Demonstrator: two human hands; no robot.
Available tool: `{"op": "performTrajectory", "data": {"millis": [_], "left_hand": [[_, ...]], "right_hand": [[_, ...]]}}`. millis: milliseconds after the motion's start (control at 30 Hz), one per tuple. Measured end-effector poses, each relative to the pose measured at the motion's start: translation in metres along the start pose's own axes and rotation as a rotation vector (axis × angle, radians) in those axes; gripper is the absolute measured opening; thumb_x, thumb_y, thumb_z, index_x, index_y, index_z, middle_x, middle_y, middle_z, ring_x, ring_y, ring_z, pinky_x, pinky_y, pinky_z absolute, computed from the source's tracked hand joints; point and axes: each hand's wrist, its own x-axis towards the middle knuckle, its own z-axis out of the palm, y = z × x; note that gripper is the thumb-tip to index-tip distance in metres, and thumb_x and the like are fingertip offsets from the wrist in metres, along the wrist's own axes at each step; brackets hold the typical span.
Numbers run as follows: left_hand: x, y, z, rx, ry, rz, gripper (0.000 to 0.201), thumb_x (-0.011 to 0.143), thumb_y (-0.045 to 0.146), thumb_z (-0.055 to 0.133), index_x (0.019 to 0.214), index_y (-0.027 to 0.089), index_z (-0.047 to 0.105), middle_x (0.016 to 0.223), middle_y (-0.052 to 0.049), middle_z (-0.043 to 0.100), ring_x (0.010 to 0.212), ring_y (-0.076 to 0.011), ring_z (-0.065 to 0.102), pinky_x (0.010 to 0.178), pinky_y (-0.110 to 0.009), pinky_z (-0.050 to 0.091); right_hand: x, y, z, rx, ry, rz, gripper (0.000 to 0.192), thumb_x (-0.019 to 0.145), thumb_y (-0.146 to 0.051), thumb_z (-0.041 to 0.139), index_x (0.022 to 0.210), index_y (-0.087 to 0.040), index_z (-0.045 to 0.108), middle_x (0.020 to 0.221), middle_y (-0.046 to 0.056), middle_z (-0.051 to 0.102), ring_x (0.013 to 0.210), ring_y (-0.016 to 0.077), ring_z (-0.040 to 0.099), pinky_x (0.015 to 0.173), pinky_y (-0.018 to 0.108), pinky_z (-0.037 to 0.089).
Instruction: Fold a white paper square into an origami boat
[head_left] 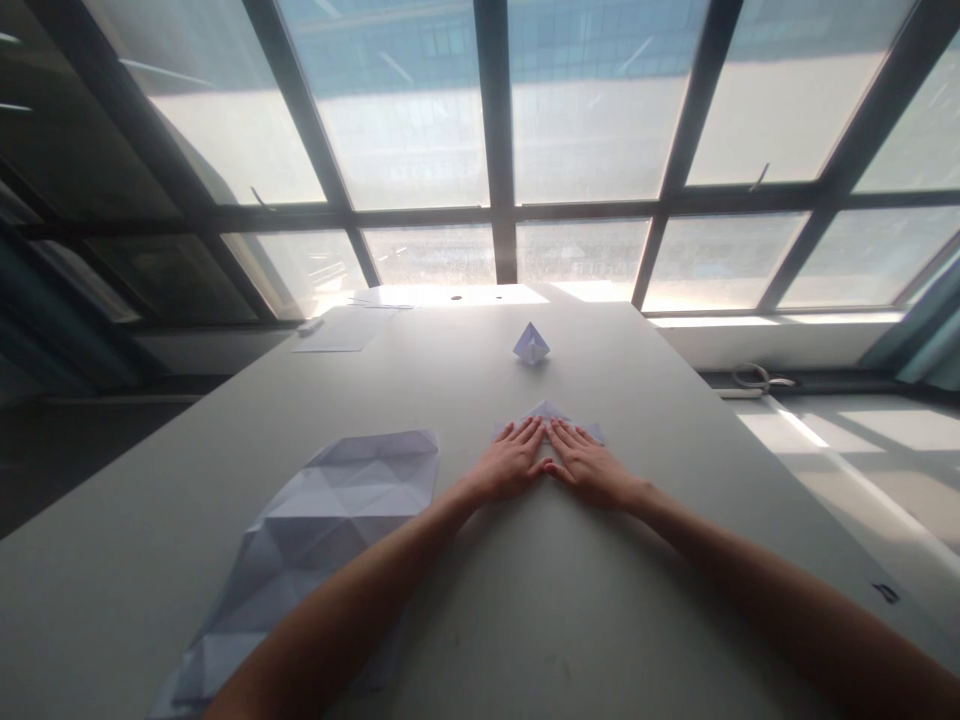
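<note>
A folded sheet of white paper (pixel 547 409) lies on the white table, its pointed top and side corners showing past my fingers. My left hand (pixel 511 460) rests flat on its left half with the fingers stretched out. On the right half lies my right hand (pixel 589 465), also flat and with straight fingers. Both sets of fingertips nearly meet at the middle, and the thumbs touch below. Much of the paper is hidden under the hands. Beyond it stands a small folded paper boat (pixel 531 344).
A large creased sheet of paper (pixel 341 510) lies on the left, partly under my left forearm. Flat white sheets (pixel 337 330) rest at the table's far left. Windows (pixel 585 120) rise behind the table (pixel 645 400). A cable (pixel 757 378) lies beyond its right edge.
</note>
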Motion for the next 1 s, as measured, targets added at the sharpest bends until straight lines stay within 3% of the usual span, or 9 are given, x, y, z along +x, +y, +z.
{"op": "performTrajectory", "data": {"millis": [133, 367, 567, 700, 800, 900, 1000], "left_hand": [[-0.002, -0.005, 0.002, 0.032, -0.003, -0.127, 0.077, 0.093, 0.063, 0.026, 0.150, 0.011, 0.021, 0.156, -0.015, 0.015, 0.145, -0.0241, 0.011, 0.116, -0.043, 0.010], [-0.002, -0.007, 0.003, 0.094, 0.022, -0.379, 0.081, 0.093, 0.060, 0.022, 0.147, 0.000, 0.023, 0.155, -0.021, 0.015, 0.144, -0.0305, 0.008, 0.115, -0.049, 0.010], [0.000, -0.008, 0.003, 0.141, 0.079, -0.520, 0.083, 0.092, 0.061, 0.025, 0.144, -0.004, 0.027, 0.152, -0.026, 0.019, 0.143, -0.0336, 0.012, 0.114, -0.049, 0.013], [-0.002, -0.012, 0.005, 0.138, 0.136, -0.499, 0.076, 0.094, 0.059, 0.024, 0.143, 0.000, 0.032, 0.152, -0.024, 0.024, 0.143, -0.0311, 0.015, 0.114, -0.048, 0.014], [-0.002, -0.017, 0.004, 0.091, 0.171, -0.430, 0.063, 0.096, 0.053, 0.028, 0.142, 0.010, 0.037, 0.151, -0.016, 0.031, 0.142, -0.0286, 0.021, 0.114, -0.047, 0.016], [-0.001, -0.019, 0.001, 0.009, 0.182, -0.324, 0.050, 0.095, 0.049, 0.039, 0.137, 0.023, 0.044, 0.148, -0.007, 0.039, 0.139, -0.0265, 0.028, 0.114, -0.046, 0.019], [0.000, -0.019, -0.003, -0.069, 0.208, -0.263, 0.042, 0.092, 0.044, 0.049, 0.130, 0.027, 0.052, 0.143, -0.004, 0.045, 0.135, -0.0256, 0.035, 0.113, -0.045, 0.022]], "right_hand": [[-0.002, 0.001, 0.001, -0.046, -0.037, 0.094, 0.078, 0.094, -0.062, 0.020, 0.148, -0.006, 0.027, 0.154, 0.017, 0.021, 0.144, 0.0251, 0.014, 0.116, 0.042, 0.014], [-0.002, 0.004, 0.004, -0.135, 0.031, 0.323, 0.076, 0.094, -0.053, 0.029, 0.145, 0.003, 0.028, 0.152, 0.024, 0.023, 0.143, 0.0288, 0.015, 0.115, 0.045, 0.009], [-0.002, 0.003, 0.000, -0.134, 0.060, 0.383, 0.070, 0.094, -0.050, 0.031, 0.144, -0.001, 0.031, 0.152, 0.021, 0.027, 0.142, 0.0286, 0.019, 0.113, 0.046, 0.014], [-0.002, 0.001, 0.001, -0.135, 0.073, 0.377, 0.070, 0.094, -0.050, 0.033, 0.143, 0.000, 0.032, 0.150, 0.022, 0.030, 0.140, 0.0294, 0.022, 0.113, 0.045, 0.016], [-0.002, 0.003, 0.002, -0.114, 0.113, 0.378, 0.065, 0.095, -0.048, 0.034, 0.141, -0.002, 0.036, 0.149, 0.021, 0.033, 0.139, 0.0287, 0.025, 0.112, 0.044, 0.017], [0.000, 0.008, 0.000, -0.067, 0.181, 0.369, 0.054, 0.095, -0.045, 0.038, 0.133, -0.008, 0.048, 0.143, 0.019, 0.043, 0.135, 0.0278, 0.033, 0.110, 0.042, 0.022], [0.000, 0.011, -0.003, -0.009, 0.260, 0.338, 0.044, 0.092, -0.043, 0.045, 0.123, -0.014, 0.056, 0.131, 0.015, 0.055, 0.124, 0.0277, 0.044, 0.105, 0.040, 0.030]]}}
